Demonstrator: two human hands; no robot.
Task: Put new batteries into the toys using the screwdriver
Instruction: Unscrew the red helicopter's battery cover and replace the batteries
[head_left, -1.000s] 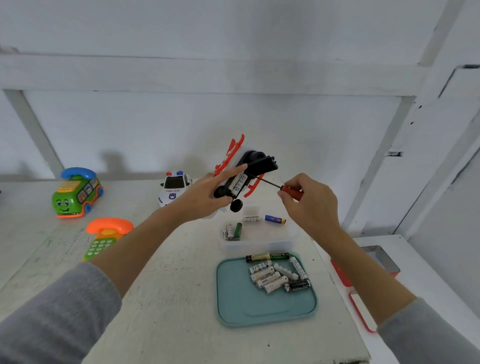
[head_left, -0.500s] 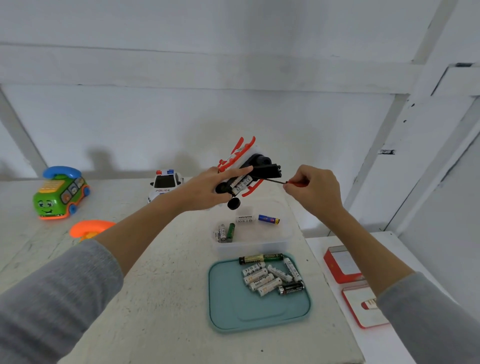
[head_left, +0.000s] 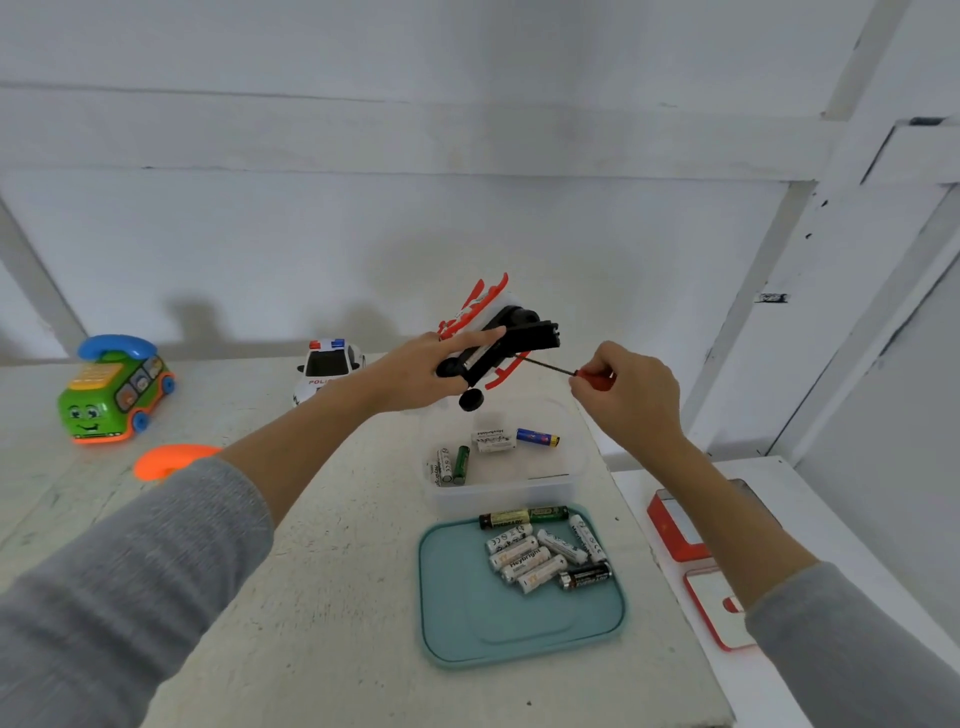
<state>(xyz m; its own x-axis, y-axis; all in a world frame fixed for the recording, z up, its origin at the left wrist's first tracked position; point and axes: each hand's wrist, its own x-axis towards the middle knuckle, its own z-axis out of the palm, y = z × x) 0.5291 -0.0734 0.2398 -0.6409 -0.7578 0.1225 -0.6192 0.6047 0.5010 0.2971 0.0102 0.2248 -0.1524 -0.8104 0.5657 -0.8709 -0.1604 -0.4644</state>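
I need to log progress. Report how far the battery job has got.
Done: batteries already sit in the open bay of the red and black toy. In hand: the left hand holds that toy up while the right hand works the screwdriver at its underside. Left: the police car and green phone bus stand untouched; spare batteries lie on the teal tray.

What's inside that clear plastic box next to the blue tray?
The clear box holds loose batteries: a white one, a blue one, a green one and another white. The held toy hides its far edge.
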